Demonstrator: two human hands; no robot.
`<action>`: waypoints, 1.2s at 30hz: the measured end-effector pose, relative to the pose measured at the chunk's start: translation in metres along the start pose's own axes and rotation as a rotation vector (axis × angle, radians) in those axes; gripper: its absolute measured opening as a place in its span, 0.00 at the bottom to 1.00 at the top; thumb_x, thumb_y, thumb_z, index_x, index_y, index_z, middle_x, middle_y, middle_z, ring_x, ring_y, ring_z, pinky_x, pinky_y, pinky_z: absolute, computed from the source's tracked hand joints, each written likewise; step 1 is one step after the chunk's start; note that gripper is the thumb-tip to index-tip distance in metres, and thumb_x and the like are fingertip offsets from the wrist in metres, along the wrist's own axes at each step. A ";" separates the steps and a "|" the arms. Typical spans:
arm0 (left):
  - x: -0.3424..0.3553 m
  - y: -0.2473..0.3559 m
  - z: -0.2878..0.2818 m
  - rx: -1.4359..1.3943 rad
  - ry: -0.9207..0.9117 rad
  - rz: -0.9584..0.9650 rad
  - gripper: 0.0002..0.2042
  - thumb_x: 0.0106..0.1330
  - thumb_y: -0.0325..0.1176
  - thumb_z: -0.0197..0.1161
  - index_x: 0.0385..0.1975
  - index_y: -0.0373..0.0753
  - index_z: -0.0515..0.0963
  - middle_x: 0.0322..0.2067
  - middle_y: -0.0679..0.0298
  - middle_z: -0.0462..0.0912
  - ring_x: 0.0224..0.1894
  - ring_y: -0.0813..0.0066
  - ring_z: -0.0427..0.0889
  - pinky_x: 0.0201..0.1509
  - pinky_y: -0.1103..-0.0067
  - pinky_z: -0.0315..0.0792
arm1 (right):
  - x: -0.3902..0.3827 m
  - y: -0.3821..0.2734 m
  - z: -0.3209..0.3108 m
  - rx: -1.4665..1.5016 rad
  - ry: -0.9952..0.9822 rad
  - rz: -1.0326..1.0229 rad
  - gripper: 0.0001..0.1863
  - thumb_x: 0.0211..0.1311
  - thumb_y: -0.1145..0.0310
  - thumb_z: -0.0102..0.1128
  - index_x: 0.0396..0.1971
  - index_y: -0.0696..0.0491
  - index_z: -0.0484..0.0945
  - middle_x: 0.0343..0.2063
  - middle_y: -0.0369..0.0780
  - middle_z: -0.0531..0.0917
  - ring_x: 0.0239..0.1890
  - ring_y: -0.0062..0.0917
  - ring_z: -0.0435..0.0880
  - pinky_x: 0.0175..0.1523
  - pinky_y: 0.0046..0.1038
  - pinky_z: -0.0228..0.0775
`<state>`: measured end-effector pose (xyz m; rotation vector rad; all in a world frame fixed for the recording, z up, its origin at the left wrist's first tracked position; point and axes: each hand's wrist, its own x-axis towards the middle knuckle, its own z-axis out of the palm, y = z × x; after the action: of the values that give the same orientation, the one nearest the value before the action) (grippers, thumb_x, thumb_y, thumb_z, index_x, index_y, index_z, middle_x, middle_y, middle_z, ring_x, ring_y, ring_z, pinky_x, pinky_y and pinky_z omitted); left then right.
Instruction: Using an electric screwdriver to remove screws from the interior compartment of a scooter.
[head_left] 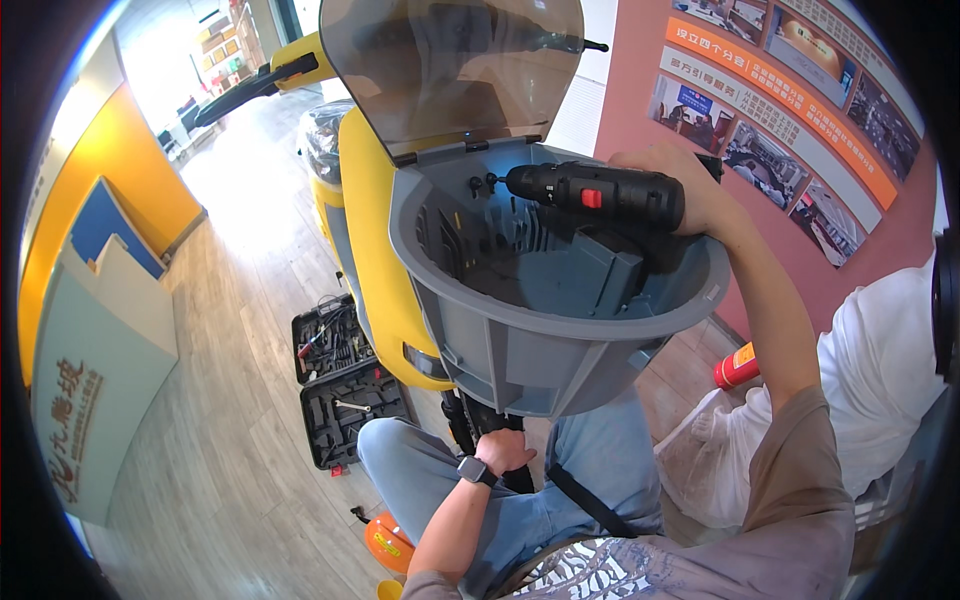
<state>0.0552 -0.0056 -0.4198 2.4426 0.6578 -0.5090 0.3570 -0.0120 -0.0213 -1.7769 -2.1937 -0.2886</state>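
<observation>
Black cordless drill (600,195) lies level inside grey storage box (560,300) at yellow scooter (365,230) rear, bit aimed at box's far wall. Your right hand (690,185) wraps drill grip. Your left hand (503,450), watch on wrist, clamps black frame part below box. Tinted lid (450,65) stands raised. Open tool case (340,385) lies on wood floor (230,430) to your left.

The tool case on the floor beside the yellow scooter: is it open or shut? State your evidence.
Open. The black tool case lies flat on the wooden floor with both halves spread apart, and tools show in its moulded compartments.
</observation>
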 end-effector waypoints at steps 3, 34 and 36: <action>0.000 0.001 -0.001 -0.002 -0.006 -0.005 0.27 0.65 0.58 0.60 0.45 0.38 0.84 0.43 0.48 0.88 0.47 0.48 0.87 0.50 0.59 0.80 | 0.001 -0.003 -0.002 0.010 -0.022 0.026 0.16 0.41 0.66 0.69 0.35 0.50 0.83 0.29 0.47 0.86 0.36 0.46 0.85 0.44 0.38 0.76; -0.001 0.002 -0.003 -0.003 -0.014 0.001 0.27 0.66 0.58 0.59 0.46 0.37 0.84 0.44 0.48 0.87 0.48 0.47 0.86 0.50 0.59 0.80 | 0.000 0.001 0.001 -0.003 0.005 0.012 0.15 0.39 0.65 0.70 0.32 0.50 0.82 0.28 0.47 0.86 0.35 0.46 0.85 0.43 0.38 0.76; -0.001 0.002 -0.003 -0.003 -0.016 -0.001 0.27 0.66 0.58 0.59 0.46 0.37 0.84 0.44 0.48 0.87 0.48 0.47 0.86 0.50 0.59 0.80 | 0.000 0.000 0.001 0.001 0.004 0.022 0.15 0.39 0.65 0.70 0.33 0.50 0.82 0.28 0.47 0.86 0.34 0.46 0.85 0.43 0.38 0.76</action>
<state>0.0560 -0.0054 -0.4165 2.4325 0.6528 -0.5275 0.3572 -0.0122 -0.0220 -1.7980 -2.1696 -0.2855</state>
